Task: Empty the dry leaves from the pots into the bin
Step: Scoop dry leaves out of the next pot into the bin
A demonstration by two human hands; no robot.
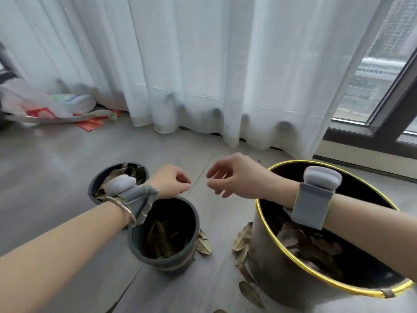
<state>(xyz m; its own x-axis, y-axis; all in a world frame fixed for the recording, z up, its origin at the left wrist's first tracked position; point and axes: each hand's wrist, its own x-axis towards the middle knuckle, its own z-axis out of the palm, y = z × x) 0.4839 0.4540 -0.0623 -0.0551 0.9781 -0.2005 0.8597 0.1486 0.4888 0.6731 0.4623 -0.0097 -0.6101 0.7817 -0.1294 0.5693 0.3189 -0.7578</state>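
Two dark grey pots stand on the floor. The near pot (135, 240) holds dry brown leaves (162, 240) at its bottom. The far pot (94, 184), partly behind my left wrist, is full of dry leaves to the rim. At the right stands the black bin (266, 256) with a yellow rim, and dry leaves (311, 247) lie inside it. My left hand (170, 180) hovers above the near pot's far rim, fingers curled, holding nothing visible. My right hand (232, 176) hangs left of the bin with loosely bent fingers, empty. The two hands are close, not touching.
Several dry leaves (242, 237) lie scattered on the grey floor between the near pot and the bin. A white curtain (203, 75) hangs behind, with a window (383, 86) at the right. Bags and red papers (56, 107) lie at the back left.
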